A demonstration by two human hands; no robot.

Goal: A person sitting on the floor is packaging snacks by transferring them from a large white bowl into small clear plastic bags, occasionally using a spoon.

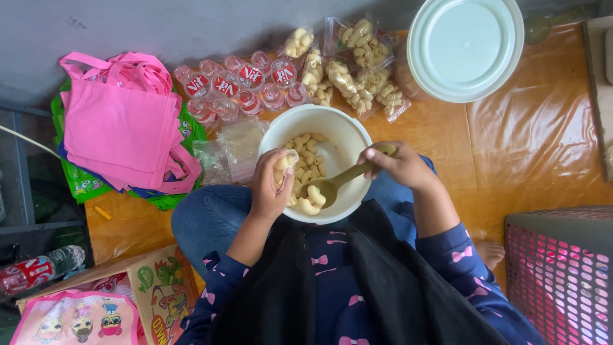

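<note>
Orange floor sheet; white bowl under both hands, spoon right, bag left.

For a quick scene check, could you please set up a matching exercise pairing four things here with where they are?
Things:
1. spoon
2. small bag
3. pink bags
4. lid

Places:
A. far side of the mat, top of the view, beyond the filled packets
B. in the left hand, over the bowl
C. stacked on the mat to the left of the bowl
D. in the right hand, scoop end down in the bowl

Pairs: 1-D, 2-B, 3-C, 4-A
</note>
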